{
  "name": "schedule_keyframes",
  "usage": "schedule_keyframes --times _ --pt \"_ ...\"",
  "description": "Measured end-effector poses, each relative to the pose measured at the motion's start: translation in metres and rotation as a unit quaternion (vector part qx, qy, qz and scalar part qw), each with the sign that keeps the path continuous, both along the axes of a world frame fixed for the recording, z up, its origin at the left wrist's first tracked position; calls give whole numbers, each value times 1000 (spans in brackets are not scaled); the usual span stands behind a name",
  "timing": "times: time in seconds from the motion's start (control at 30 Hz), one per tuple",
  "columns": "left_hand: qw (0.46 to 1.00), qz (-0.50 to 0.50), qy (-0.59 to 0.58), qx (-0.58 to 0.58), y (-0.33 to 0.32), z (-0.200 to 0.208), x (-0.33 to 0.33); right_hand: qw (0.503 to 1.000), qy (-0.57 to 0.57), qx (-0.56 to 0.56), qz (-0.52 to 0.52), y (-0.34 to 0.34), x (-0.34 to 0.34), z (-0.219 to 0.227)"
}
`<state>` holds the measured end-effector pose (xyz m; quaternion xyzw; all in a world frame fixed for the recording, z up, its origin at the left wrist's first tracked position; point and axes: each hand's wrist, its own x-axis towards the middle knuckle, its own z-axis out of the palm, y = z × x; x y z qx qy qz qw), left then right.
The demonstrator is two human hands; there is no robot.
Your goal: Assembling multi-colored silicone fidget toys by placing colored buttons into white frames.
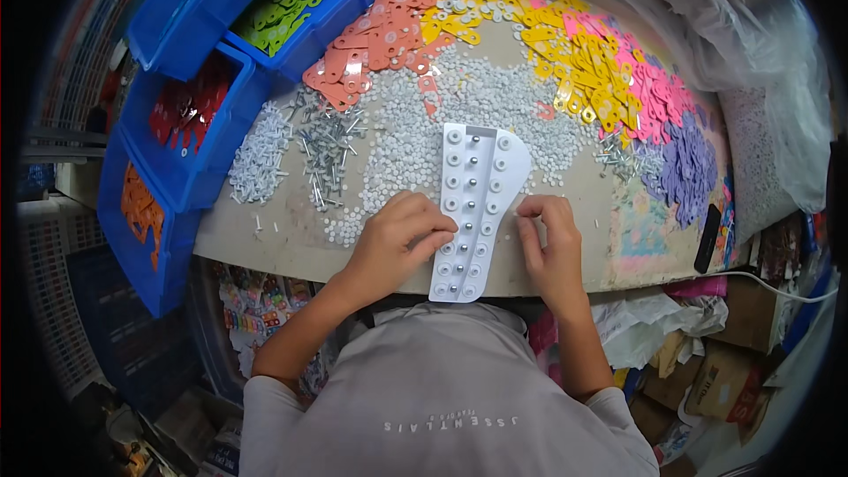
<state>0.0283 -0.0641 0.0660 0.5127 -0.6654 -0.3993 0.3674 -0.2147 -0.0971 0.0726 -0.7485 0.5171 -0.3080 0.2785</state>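
Observation:
A white plastic tray (512,157), wide at its far end, lies at the table's near edge in front of me. Small white rings (452,182) sit along both its sides, and a row of round metal heads (471,205) runs down its middle channel. My left hand (399,243) is closed in a pinch, its fingertips at the tray's left edge; what they hold, if anything, is hidden. On the other side my right hand (555,243) is curled, thumb and forefinger close together just off the tray's right edge. I cannot make out anything between them.
Loose white discs (406,132) spread beyond the tray, beside metal rivets (325,155) and white pegs (261,152). Coral (380,35), yellow (592,71), pink (658,97) and purple (687,163) tabs are heaped behind. Blue bins (190,190) stand left; a black object (707,238) lies right.

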Motion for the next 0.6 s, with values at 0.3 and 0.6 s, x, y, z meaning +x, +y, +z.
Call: schedule_keyframes --times 0.3,0.6 --pt "999 31 32 23 22 -7 -3 999 9 40 -27 12 -11 0" --pt "999 40 28 17 30 -19 -13 990 -42 106 79 28 8 7"
